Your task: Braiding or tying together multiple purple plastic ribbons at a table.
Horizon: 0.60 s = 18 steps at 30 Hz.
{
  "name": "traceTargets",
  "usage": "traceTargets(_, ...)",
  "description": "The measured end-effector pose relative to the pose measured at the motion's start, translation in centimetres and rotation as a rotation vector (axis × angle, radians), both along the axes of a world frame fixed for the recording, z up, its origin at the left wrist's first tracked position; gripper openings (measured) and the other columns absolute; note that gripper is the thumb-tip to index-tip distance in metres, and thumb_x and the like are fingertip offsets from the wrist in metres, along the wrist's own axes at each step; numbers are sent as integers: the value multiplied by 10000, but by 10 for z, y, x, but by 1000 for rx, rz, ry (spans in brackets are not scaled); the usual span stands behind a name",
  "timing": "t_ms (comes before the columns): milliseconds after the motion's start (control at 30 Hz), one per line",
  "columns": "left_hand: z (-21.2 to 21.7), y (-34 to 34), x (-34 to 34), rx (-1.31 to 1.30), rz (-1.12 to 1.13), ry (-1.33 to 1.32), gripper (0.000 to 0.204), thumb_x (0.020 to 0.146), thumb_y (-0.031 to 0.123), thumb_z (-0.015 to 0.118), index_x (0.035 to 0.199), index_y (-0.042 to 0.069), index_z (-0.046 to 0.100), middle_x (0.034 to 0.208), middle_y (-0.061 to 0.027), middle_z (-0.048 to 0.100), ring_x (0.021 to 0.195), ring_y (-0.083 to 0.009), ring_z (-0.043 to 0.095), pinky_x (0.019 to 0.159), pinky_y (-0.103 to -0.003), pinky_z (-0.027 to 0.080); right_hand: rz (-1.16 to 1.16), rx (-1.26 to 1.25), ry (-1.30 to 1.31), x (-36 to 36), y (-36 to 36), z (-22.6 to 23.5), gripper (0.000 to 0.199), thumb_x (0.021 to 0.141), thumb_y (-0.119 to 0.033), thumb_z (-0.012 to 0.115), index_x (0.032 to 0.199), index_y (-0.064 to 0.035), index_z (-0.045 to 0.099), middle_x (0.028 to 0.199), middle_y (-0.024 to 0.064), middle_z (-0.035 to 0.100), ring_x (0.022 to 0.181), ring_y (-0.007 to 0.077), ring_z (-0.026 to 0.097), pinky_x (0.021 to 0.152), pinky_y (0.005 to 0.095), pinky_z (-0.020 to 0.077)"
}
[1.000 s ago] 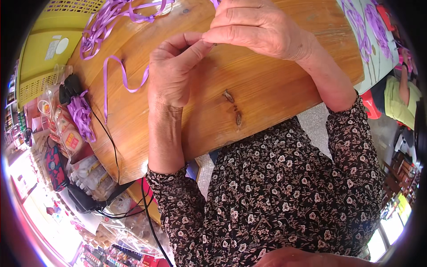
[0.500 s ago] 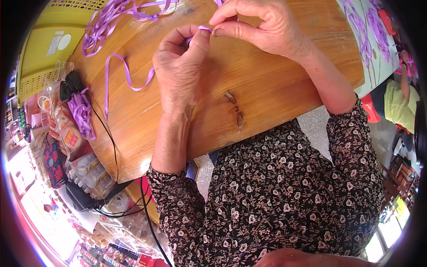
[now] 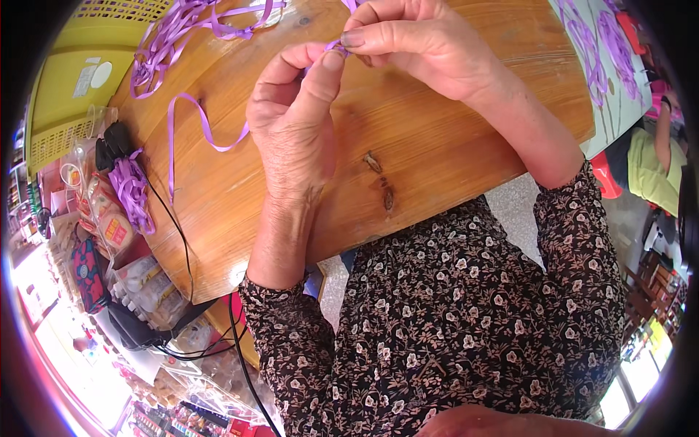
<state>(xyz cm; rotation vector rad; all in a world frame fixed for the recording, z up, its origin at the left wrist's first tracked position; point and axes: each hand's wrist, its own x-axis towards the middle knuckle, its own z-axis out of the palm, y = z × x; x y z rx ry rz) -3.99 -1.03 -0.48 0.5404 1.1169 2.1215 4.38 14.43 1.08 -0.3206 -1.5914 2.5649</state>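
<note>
Over the far part of the wooden table, both my hands pinch a narrow purple ribbon (image 3: 334,46). My left hand (image 3: 295,109) is closed on it between thumb and forefinger, with the thumb on top. Close beside it my right hand (image 3: 429,47) grips the ribbon with thumb and fingertips, touching or nearly touching the left fingertips. The ribbon's loop between them is small and partly hidden by the fingers. A loose tail of ribbon (image 3: 207,131) curls on the table to the left of my left hand.
A tangled heap of purple ribbon (image 3: 164,54) lies at the far left of the wooden table (image 3: 451,153), beside a yellow crate (image 3: 69,87). More ribbon (image 3: 129,191) hangs at the left edge, by a black cable (image 3: 169,210). At right, ribbon bundles (image 3: 617,51) lie on a pale surface; another person (image 3: 655,171) is beyond.
My right hand has come down and left, its thumb now meeting the ribbon at my left fingertips. My left hand has shifted slightly left.
</note>
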Motion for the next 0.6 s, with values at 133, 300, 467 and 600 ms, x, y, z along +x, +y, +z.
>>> traceTargets(133, -1, 0, 0, 55, -54, -95, 108, 844, 4, 640, 950, 16, 625, 883, -1, 621, 774, -66, 523, 705, -204, 423, 37, -231, -50, 1, 1, -5, 129, 850, -78, 631, 934, 19, 645, 884, 63, 652, 850, 109, 598, 792, 216, 460)
traceTargets(300, -3, -1, -3, 77, -73, -139, 110, 851, 28, 640, 961, 28, 626, 885, 4, 624, 750, -76, 524, 691, -215, 432, -36, 321, 71, 4, -4, 10, 119, 869, -104, 634, 948, -16, 641, 893, 33, 645, 841, 110, 592, 780, 217, 461)
traceTargets(467, -5, 0, -4, 76, -68, -137, 105, 856, 49, 642, 959, 32, 628, 864, 7, 623, 721, -77, 519, 681, -227, 432, -188, 631, 223, 5, -13, 13, 100, 865, -85, 640, 946, -26, 636, 878, 34, 640, 842, 108, 593, 768, 232, 471)
traceTargets(600, -9, 0, -6, 89, -94, -193, 100, 856, 61, 643, 950, 27, 633, 840, 3, 626, 710, -79, 520, 677, -230, 431, -304, 867, 385, 8, -17, 20, 96, 839, -41, 654, 934, -39, 644, 859, 55, 623, 820, 152, 605, 737, 253, 473)
